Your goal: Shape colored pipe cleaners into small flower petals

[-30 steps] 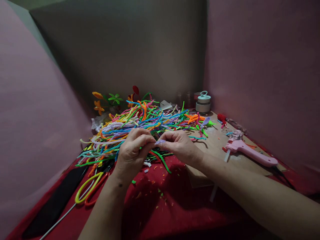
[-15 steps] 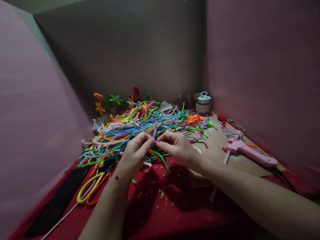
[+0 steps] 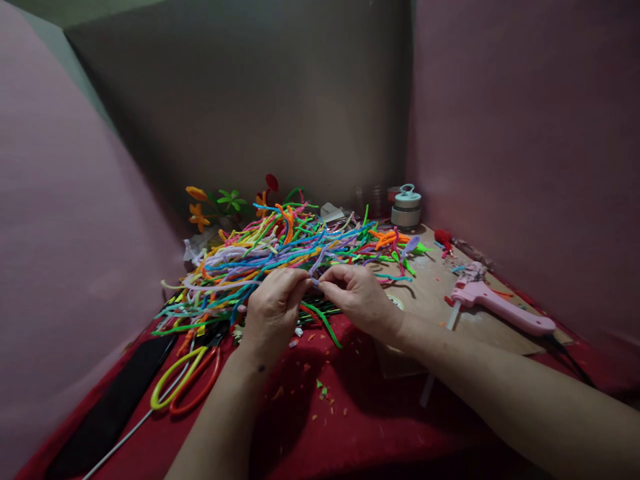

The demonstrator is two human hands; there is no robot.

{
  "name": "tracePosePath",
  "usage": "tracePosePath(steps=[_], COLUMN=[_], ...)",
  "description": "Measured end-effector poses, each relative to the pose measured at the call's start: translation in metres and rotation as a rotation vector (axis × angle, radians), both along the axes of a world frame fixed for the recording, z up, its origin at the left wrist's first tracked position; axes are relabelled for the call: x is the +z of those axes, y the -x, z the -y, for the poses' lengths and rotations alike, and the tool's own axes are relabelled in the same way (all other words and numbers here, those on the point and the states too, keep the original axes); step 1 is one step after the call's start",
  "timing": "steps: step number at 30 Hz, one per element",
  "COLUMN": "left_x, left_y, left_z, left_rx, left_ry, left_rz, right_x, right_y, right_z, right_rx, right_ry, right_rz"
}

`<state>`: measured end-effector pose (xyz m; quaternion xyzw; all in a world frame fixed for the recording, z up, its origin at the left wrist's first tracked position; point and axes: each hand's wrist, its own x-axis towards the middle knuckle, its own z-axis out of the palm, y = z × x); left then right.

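Observation:
My left hand [image 3: 273,310] and my right hand [image 3: 357,297] meet fingertip to fingertip over the red cloth, both pinched on a thin lilac pipe cleaner [image 3: 320,261] that rises between them and curls toward the pile. Just behind the hands lies a big tangle of pipe cleaners [image 3: 280,250] in many colours. A green pipe cleaner piece [image 3: 325,320] lies under the hands.
Scissors with yellow and red handles [image 3: 183,377] lie at the left beside a long black strip [image 3: 110,407]. A pink glue gun [image 3: 500,308] rests on a brown board [image 3: 435,287] at the right. Finished pipe-cleaner flowers [image 3: 220,200] and a small round tin [image 3: 406,207] stand at the back. Pink walls close in both sides.
The lilac piece went from lying flat between my fingers to standing up and bending toward the pile. My hands stayed together and shifted slightly.

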<state>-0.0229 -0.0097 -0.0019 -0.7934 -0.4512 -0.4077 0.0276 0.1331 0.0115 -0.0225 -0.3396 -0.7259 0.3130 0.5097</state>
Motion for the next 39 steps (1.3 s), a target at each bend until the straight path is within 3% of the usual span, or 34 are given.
tracePosePath(steps=[7, 12, 15, 17, 21, 24, 27, 33, 39], left_x=[0.004, 0.011, 0.014, 0.014, 0.012, 0.012, 0.013, 0.010, 0.008], left_y=[0.000, -0.001, -0.001, 0.000, 0.001, 0.000, -0.003, -0.007, -0.011], left_z=[0.003, 0.007, 0.008, 0.007, 0.006, 0.005, 0.006, 0.007, 0.004], left_rx=[0.024, 0.041, 0.026, 0.014, 0.006, 0.026, 0.037, 0.009, -0.058], left_ry=[0.094, 0.218, 0.274, 0.284, 0.262, 0.315, 0.470, 0.822, 0.914], left_rz=[-0.133, -0.099, -0.095, -0.092, -0.077, -0.008, 0.116, 0.477, 0.679], right_x=[-0.001, 0.007, 0.012, 0.012, 0.012, 0.015, 0.016, 0.011, 0.005], right_y=[0.002, -0.003, -0.007, -0.008, -0.009, -0.010, -0.009, -0.005, -0.001], right_z=[0.003, 0.004, 0.000, -0.003, -0.007, -0.008, -0.008, -0.008, -0.004], right_rx=[0.000, -0.245, -0.236, -0.095, 0.168, 0.226, 0.254, 0.263, 0.241], right_ry=[-0.081, -0.301, -0.375, -0.280, 0.135, 0.337, 0.469, 0.564, 0.489], right_rz=[0.079, 0.008, 0.045, 0.138, 0.174, 0.130, 0.082, -0.019, -0.046])
